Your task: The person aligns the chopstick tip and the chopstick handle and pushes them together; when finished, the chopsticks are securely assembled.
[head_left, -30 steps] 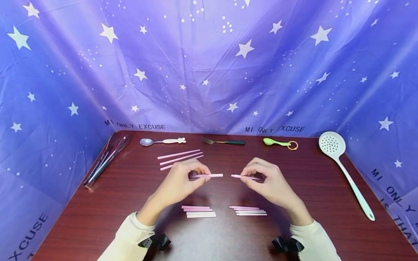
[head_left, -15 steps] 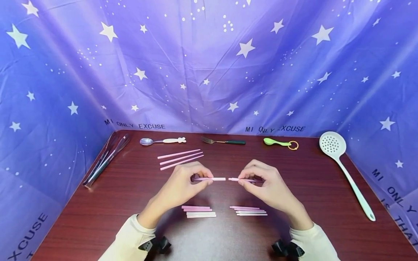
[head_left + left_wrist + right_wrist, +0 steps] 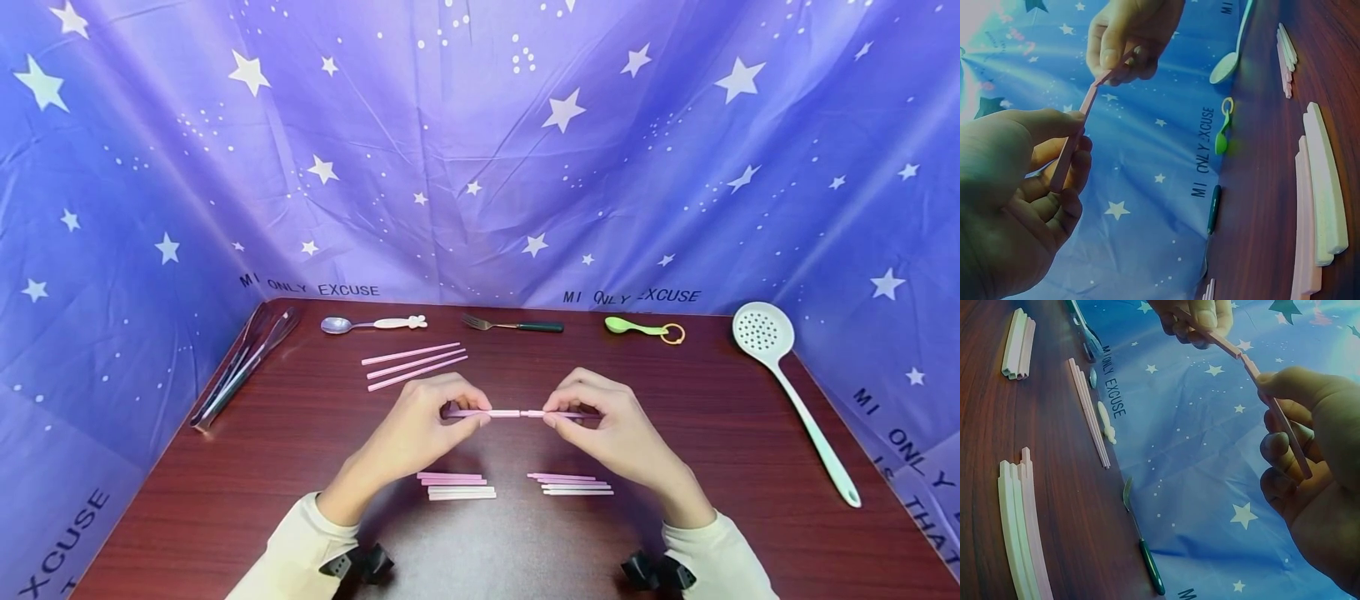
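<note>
Above the middle of the table, my left hand point(image 3: 414, 421) pinches a pink chopstick section point(image 3: 504, 413) between thumb and fingers. Opposite it, my right hand point(image 3: 632, 427) pinches a second pink section point(image 3: 533, 413), whose narrow stepped tip faces left. The two ends meet or nearly meet, in line in the head view. From the right wrist, the right section point(image 3: 1282, 422) sits at an angle to the left one point(image 3: 1225, 344); whether the tip has entered is too small to tell. Below the hands lie a left group of pink and white sections point(image 3: 461, 493) and a right group point(image 3: 576, 490).
Three long pink chopsticks point(image 3: 414, 367) lie behind my left hand. Along the back are a spoon point(image 3: 386, 324), a fork point(image 3: 525, 327) and a green spoon point(image 3: 633, 327) with a ring. Tongs point(image 3: 243, 371) lie left, a white skimmer point(image 3: 806, 417) right.
Both hands have come slightly toward me and closer together. The gap between the two pink chopstick sections has shrunk until their ends meet or nearly meet.
</note>
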Available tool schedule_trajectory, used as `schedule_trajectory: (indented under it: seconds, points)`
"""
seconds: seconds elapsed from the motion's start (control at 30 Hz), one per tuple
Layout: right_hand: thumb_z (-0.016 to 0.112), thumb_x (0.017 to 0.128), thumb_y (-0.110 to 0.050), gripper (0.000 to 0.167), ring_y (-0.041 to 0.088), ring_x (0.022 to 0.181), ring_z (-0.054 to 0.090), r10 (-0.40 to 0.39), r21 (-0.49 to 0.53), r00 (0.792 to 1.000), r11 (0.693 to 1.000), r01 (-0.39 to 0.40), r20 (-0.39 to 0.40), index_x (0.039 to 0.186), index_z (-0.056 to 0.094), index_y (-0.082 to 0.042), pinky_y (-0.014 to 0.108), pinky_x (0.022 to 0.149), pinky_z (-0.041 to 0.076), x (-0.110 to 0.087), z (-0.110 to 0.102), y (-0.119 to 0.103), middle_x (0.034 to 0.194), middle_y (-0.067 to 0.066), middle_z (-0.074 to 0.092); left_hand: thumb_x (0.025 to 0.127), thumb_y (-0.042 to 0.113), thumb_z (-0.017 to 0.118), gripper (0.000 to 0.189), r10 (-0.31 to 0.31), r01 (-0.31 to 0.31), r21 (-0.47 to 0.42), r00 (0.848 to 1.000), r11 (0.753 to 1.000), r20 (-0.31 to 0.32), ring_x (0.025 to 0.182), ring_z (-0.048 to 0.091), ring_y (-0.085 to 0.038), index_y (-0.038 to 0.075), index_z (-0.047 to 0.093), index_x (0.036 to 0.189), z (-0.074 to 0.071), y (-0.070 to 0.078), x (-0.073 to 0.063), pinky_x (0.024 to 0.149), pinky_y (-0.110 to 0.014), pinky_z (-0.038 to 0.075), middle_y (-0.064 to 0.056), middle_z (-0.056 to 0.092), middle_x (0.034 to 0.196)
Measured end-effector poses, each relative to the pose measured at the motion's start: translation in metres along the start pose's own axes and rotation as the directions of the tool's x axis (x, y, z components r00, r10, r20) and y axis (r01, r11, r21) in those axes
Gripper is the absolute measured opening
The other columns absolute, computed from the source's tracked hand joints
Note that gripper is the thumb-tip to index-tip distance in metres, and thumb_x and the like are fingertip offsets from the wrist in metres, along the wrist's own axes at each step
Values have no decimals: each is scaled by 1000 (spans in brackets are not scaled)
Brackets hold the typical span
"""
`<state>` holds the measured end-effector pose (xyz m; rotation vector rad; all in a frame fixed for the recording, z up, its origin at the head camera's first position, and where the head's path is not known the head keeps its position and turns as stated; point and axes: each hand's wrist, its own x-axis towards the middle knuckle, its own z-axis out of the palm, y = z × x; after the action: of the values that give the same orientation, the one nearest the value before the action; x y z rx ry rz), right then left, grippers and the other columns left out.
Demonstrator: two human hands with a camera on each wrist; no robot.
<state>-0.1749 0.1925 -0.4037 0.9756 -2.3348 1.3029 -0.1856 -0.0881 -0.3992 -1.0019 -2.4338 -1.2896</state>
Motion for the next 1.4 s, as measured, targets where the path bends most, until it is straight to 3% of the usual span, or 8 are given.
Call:
schedule_trajectory:
  seconds: [0.53, 0.8, 1.0, 1.4]
  points:
    - [82, 85, -4, 20, 4, 77, 62, 32, -2, 999, 999, -32, 6, 98, 77, -19, 18, 60, 50, -2, 5, 2, 91, -10, 65, 89, 14, 80, 8, -10, 10, -8, 1000, 1000, 6, 73, 57, -1, 19, 77, 94, 6, 0, -1, 63, -20, 49, 11, 66, 81]
    - [83, 85, -5, 20, 4, 76, 60, 19, 1, 1000, 1000, -19, -11, 98, 77, -20, 18, 58, 48, 0, 8, 2, 89, -11, 65, 90, 13, 79, 10, -2, 1, -71, 1000, 997, -22, 77, 60, -2, 19, 75, 97, 10, -1, -1, 67, -29, 56, 9, 70, 89]
    - [82, 83, 0, 23, 2, 71, 57, -39, 22, 999, 999, 39, -25, 97, 77, -17, 17, 57, 45, 0, 13, 3, 83, -11, 65, 90, 12, 80, 12, -35, 34, -97, 999, 995, -9, 74, 59, -3, 18, 75, 99, 14, 1, -1, 64, -28, 55, 7, 70, 90]
    - [81, 85, -1, 20, 2, 61, 49, 15, 76, 998, 997, -11, -55, 96, 77, -18, 18, 49, 39, -1, 18, -4, 77, -8, 65, 90, 10, 79, 11, -47, 44, -140, 999, 989, -19, 74, 60, -3, 16, 74, 98, 14, 8, -2, 65, -23, 53, 5, 70, 88]
